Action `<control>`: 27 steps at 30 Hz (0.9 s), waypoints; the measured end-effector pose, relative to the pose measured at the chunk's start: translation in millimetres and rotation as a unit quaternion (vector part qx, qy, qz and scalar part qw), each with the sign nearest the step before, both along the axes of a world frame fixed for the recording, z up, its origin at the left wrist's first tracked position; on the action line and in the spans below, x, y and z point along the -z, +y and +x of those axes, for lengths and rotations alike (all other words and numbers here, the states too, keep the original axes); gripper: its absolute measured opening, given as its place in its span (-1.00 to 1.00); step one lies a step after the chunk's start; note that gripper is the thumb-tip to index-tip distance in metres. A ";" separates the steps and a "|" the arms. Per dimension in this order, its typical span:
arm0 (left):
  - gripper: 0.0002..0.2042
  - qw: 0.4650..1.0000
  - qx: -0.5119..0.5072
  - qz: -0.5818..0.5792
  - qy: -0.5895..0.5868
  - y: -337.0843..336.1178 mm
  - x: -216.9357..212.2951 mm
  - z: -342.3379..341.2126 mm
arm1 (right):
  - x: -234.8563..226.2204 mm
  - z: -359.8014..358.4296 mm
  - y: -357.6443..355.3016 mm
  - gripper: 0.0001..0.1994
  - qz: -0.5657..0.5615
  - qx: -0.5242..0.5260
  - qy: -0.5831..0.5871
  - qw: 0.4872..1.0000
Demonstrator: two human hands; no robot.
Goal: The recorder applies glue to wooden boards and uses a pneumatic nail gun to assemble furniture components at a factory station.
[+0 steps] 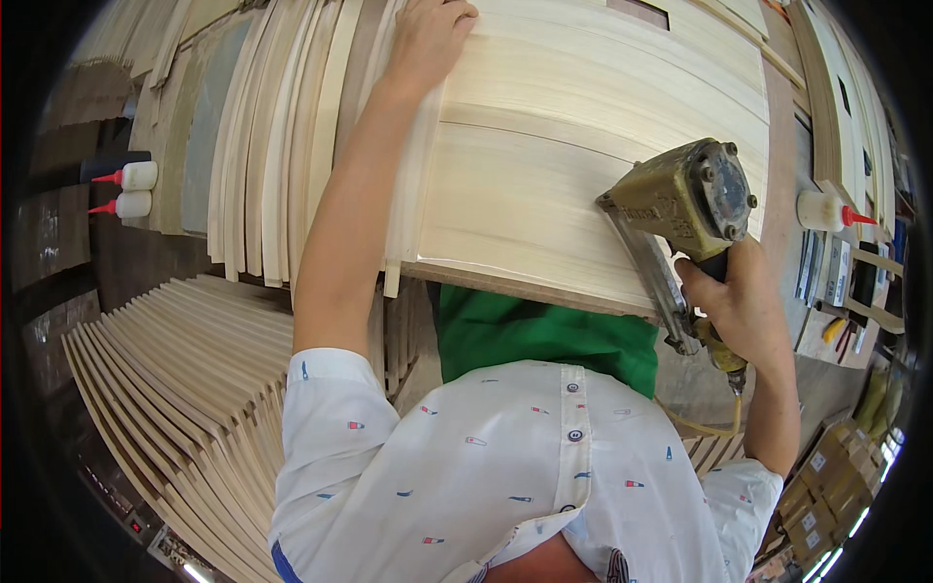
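Gripping one olive-yellow metal nail gun (671, 206) above a pale wooden panel's (530, 199) right side, the right hand (737, 296) is closed; the gun's body lies crosswise, nose leftward. The half-curled left hand (432, 37) lies at the panel's left edge; whether gripping, I cannot tell. Three red-tipped white bottles (139, 176): two left, one right.

Nail gun (673, 202) in right hand (742, 305)

The single view — the left fisheye on the person's head — looks steeply down from close above the white button-up shirt with small coloured prints (476, 476) and takes in the pale, flat wooden panel (525, 199) beyond, bending straight edges toward its dark rim.
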State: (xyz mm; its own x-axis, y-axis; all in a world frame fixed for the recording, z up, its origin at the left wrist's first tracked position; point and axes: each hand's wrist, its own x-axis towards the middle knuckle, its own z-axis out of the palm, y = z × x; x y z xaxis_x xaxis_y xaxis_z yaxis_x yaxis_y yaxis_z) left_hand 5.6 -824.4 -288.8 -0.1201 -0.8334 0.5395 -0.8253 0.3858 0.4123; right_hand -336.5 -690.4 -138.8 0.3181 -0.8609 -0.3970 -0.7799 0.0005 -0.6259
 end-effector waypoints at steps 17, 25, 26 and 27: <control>-0.87 0.998 -0.034 -0.041 -0.037 -5.9 15.9 2.0 | -4.4 0.7 -3.3 -0.73 0.013 -0.005 0.010 1.000; -0.89 0.997 -0.035 -0.051 -0.052 -4.7 14.0 2.3 | -4.7 0.2 -5.1 -0.74 0.011 -0.017 0.006 1.000; -0.89 0.997 -0.038 -0.050 -0.046 -5.0 14.5 1.6 | -5.0 0.1 -5.4 -0.74 0.006 -0.018 0.004 1.000; -0.89 0.997 -0.037 -0.049 -0.046 -4.9 11.9 -0.2 | -4.9 -0.2 -5.6 -0.74 0.000 -0.019 0.003 1.000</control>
